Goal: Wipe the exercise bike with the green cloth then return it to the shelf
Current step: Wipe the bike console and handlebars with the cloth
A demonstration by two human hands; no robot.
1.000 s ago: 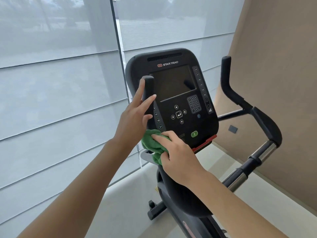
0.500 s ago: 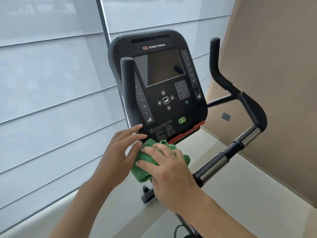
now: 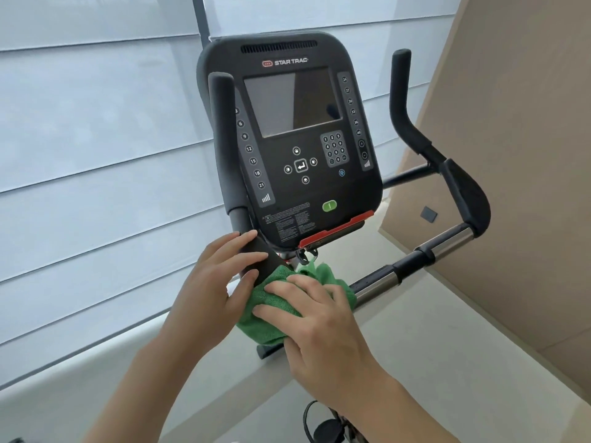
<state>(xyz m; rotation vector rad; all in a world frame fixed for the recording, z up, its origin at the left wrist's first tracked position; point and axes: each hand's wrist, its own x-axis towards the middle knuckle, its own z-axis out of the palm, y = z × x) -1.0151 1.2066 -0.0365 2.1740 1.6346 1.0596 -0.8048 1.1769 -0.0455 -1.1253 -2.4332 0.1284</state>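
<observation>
Right hand (image 3: 323, 327), fingers flat, presses green cloth (image 3: 271, 318) on exercise bike (image 3: 307, 161); left hand (image 3: 217, 282), fingers loosely spread, rests on handlebar (image 3: 256, 251).

The hands cover much of the green cloth (image 3: 271, 318) and the handlebar beneath.
</observation>
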